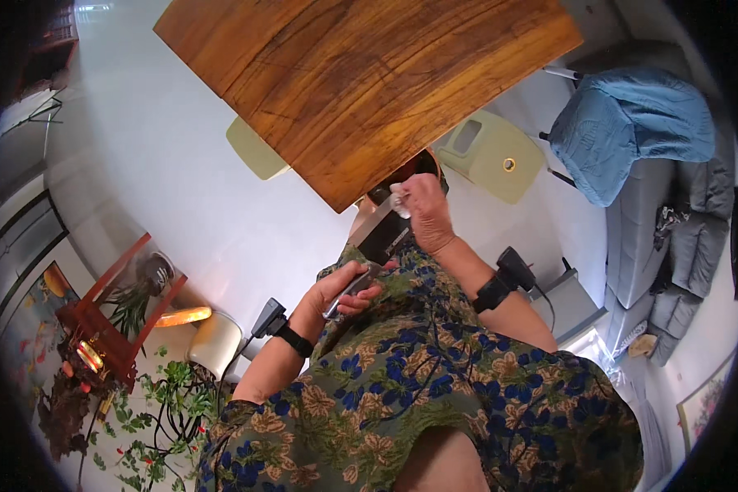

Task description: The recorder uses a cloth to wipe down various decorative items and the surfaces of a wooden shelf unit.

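My left hand (346, 289) is wrapped round the metal handle of a kitchen cleaver (385, 235). Its broad blade, dark with a bright silver strip along one side, slants up and to the right over my lap. A crumpled white tissue or cloth (400, 200) is pinched in my right hand (429, 209), close to the far end of the blade. Whether the white piece touches the steel I cannot tell. Just beyond my right hand, a dark round container (428, 168) is partly hidden by that hand and the table corner.
A wooden table (361, 90) fills the far middle, its corner pointing at me. Pale green stools (492, 156) stand partly under it. At right are a grey sofa (640, 238) and a blue cloth (631, 123) over a support. Potted plants (172, 394) and a red-brown stand (111, 320) are at left.
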Tool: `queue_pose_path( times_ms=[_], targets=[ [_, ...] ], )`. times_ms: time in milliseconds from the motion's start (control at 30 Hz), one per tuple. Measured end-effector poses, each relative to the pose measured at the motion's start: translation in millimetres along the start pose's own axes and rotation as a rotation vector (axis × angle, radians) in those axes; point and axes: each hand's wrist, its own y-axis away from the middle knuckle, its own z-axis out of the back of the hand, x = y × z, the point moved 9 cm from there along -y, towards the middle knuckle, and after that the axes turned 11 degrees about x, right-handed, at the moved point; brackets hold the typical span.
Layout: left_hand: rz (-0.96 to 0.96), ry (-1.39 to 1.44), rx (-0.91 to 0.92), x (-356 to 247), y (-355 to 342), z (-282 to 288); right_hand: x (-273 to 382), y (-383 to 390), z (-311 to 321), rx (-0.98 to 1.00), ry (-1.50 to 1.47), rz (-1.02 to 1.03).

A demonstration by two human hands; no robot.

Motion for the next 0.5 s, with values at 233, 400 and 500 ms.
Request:
queue_pose_path(
  times_ms=[233, 400, 500],
  targets=[
    [0.032, -0.037, -0.053, 8, 0, 1, -67, -11, -28, 0.043, 0.182, -0.124],
    [0.005, -0.036, -0.043, 7, 6, 0, -148, 2, -26, 0.109, 0.069, -0.348],
    [-0.129, 0.173, 0.033, -4, 0, -3, -176, 29, -28, -0.198, -0.868, -0.396]
  ],
)
